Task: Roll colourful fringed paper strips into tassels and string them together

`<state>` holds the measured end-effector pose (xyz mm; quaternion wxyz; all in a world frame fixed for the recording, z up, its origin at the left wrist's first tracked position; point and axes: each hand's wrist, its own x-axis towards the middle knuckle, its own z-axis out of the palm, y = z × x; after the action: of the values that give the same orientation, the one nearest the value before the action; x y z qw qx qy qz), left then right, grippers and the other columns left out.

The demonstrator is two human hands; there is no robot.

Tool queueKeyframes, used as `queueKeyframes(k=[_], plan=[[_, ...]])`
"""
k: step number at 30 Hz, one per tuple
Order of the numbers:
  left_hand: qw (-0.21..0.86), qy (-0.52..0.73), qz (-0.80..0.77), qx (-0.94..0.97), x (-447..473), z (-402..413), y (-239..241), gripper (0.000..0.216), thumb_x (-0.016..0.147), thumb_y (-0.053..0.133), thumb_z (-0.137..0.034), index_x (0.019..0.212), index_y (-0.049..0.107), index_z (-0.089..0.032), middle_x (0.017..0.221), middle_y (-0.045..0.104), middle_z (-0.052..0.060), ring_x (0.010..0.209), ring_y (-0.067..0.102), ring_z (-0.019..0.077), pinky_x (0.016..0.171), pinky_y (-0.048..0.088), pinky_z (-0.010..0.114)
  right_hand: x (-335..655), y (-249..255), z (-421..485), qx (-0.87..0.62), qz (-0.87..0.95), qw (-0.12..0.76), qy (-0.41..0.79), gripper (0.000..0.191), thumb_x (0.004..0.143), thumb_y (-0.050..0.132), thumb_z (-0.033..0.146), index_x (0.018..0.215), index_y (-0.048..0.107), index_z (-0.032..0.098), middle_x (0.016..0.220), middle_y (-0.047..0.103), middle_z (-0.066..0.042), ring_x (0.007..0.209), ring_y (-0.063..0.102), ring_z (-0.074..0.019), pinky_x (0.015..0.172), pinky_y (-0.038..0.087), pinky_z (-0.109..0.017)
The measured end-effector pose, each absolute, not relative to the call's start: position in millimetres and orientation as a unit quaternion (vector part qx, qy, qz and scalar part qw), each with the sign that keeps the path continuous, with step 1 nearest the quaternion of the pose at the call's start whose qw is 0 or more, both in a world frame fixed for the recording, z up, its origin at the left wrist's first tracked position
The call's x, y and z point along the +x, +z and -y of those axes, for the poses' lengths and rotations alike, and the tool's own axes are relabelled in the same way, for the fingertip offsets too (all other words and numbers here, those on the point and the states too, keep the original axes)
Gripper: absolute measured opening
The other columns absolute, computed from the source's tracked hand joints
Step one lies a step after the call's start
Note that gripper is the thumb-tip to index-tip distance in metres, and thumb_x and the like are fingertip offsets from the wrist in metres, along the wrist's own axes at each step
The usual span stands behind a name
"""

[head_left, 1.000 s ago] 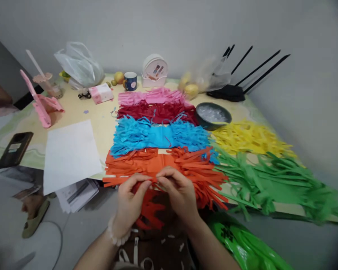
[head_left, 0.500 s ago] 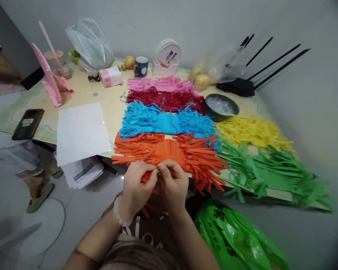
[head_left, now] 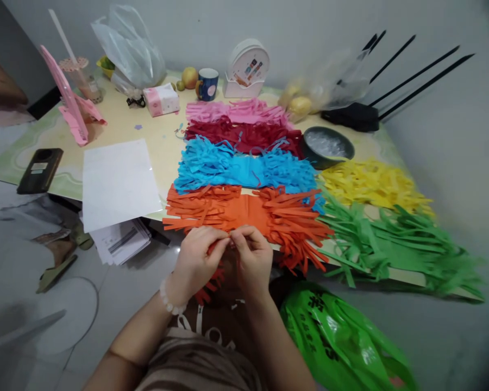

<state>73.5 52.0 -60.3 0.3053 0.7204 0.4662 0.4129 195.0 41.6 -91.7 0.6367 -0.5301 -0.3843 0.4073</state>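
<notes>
My left hand (head_left: 195, 260), with a pale beaded bracelet at the wrist, is closed in a pinch. A bunch of orange fringe strips (head_left: 207, 287) shows between its fingers and hangs below it. Facing it, my right hand (head_left: 252, 258) also pinches, the fingertips of both hands meeting; what the right one grips is too small to make out. Just beyond them lies an orange fringed sheet (head_left: 244, 213) with a plain middle strip. Behind it are blue (head_left: 244, 169), dark red (head_left: 244, 134) and pink (head_left: 238, 112) fringed sheets in rows.
Green (head_left: 403, 247) and yellow (head_left: 377, 187) fringed pieces lie at the right, near a dark bowl (head_left: 328, 146) and a black router (head_left: 354, 117). White paper (head_left: 120, 184) and a phone (head_left: 39, 171) lie left. A green plastic bag (head_left: 342, 342) sits below the table edge.
The camera view has shifted slightly, so the table appears higher in the picture. My hands stay together, and the orange strips beneath them have swung a little to the left.
</notes>
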Motion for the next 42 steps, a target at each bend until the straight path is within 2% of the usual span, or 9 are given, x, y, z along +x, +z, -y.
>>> queueKeyframes(k=[10,17,20,25,28,31,35,39,42], plan=[[0.469,0.437,-0.499,0.583,81.1,-51.2,-74.5,0.013,0.085,0.066,-0.019,0.091,0.077,-0.019,0.092,0.079,0.005,0.082,0.073,0.0185,0.081,0.058,0.026,205.2,-96.2,-42.5,-0.539,0.428,0.620,0.377,0.011,0.083,0.071,0.030,0.078,0.068,0.021,0.072,0.064,0.001,0.063,0.059,-0.0133,0.061,0.049,-0.026],[0.553,0.437,-0.494,0.509,80.2,-50.2,-80.0,0.006,0.086,0.064,-0.023,0.087,0.065,-0.017,0.069,0.072,0.001,0.066,0.070,0.0148,0.067,0.054,0.023,208.1,-96.2,-42.7,-0.558,0.491,0.573,0.345,0.011,0.082,0.072,0.032,0.079,0.070,0.022,0.070,0.060,0.001,0.062,0.055,-0.0142,0.058,0.045,-0.027],[0.592,0.436,-0.475,0.484,81.1,-49.8,-80.1,0.013,0.085,0.067,-0.027,0.086,0.057,-0.018,0.067,0.069,0.000,0.068,0.070,0.0146,0.068,0.053,0.023,209.3,-94.2,-43.6,-0.547,0.471,0.569,0.395,0.014,0.084,0.070,0.034,0.077,0.068,0.021,0.069,0.058,0.002,0.059,0.053,-0.0130,0.055,0.044,-0.026],[0.567,0.443,-0.459,0.522,78.4,-53.3,-72.8,0.024,0.075,0.073,-0.020,0.096,0.062,-0.017,0.099,0.072,0.007,0.094,0.070,0.0187,0.082,0.055,0.026,211.8,-91.0,-44.3,-0.544,0.446,0.599,0.383,0.015,0.085,0.068,0.033,0.076,0.067,0.021,0.070,0.060,0.001,0.062,0.056,-0.0130,0.059,0.047,-0.025],[0.566,0.443,-0.469,0.514,76.0,-54.2,-70.9,0.010,0.079,0.069,-0.022,0.085,0.063,-0.016,0.083,0.072,0.004,0.077,0.070,0.0163,0.071,0.056,0.025,210.9,-90.3,-43.9,-0.546,0.449,0.611,0.357,0.013,0.084,0.069,0.030,0.076,0.067,0.021,0.070,0.060,0.002,0.061,0.056,-0.0122,0.058,0.047,-0.024],[0.586,0.460,-0.465,0.478,76.1,-53.3,-71.9,0.013,0.079,0.071,-0.025,0.075,0.061,-0.016,0.069,0.070,0.002,0.064,0.069,0.0147,0.063,0.055,0.024,212.1,-88.1,-44.1,-0.522,0.475,0.561,0.432,0.014,0.084,0.070,0.032,0.075,0.068,0.020,0.069,0.062,0.001,0.057,0.058,-0.0125,0.055,0.048,-0.025],[0.626,0.476,-0.456,0.416,78.2,-50.9,-75.5,0.017,0.077,0.075,-0.026,0.077,0.061,-0.016,0.068,0.073,0.003,0.063,0.072,0.0157,0.064,0.056,0.024,221.5,-79.2,-46.4,-0.516,0.445,0.530,0.505,0.011,0.077,0.074,0.031,0.078,0.071,0.021,0.067,0.066,0.001,0.057,0.061,-0.0140,0.054,0.049,-0.025],[0.644,0.451,-0.449,0.424,75.5,-51.3,-75.3,0.027,0.072,0.079,-0.026,0.093,0.069,-0.014,0.076,0.077,0.006,0.071,0.075,0.0193,0.072,0.059,0.028,227.6,-68.2,-48.0,-0.536,0.461,0.544,0.451,0.009,0.077,0.073,0.028,0.072,0.070,0.021,0.066,0.067,0.001,0.059,0.062,-0.0138,0.056,0.050,-0.024],[0.631,0.440,-0.454,0.450,70.8,-53.6,-71.6,0.020,0.071,0.079,-0.028,0.084,0.073,-0.014,0.081,0.078,0.007,0.075,0.074,0.0202,0.074,0.059,0.029,225.5,-62.0,-47.6,-0.542,0.525,0.507,0.416,0.010,0.080,0.072,0.026,0.072,0.071,0.020,0.064,0.066,0.001,0.057,0.060,-0.0130,0.055,0.047,-0.024]])
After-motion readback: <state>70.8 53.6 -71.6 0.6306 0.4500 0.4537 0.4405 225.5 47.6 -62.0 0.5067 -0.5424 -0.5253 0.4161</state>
